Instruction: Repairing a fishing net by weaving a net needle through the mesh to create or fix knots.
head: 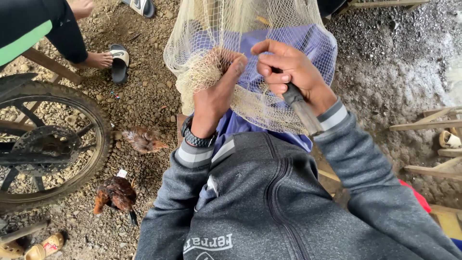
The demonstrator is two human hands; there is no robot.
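left hand (214, 94) bunching cream fishing net (211, 43) in fist | right hand (288, 72) gripping dark tool handle (302, 110) | two chickens (118, 192) on gravel

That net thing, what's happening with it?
A person sitting down works on a pale fishing net draped over their lap. The left hand bunches up a fold of the mesh, and the right hand grips a dark-handled tool against it. Two brown chickens peck on the gravel beside a motorbike wheel.
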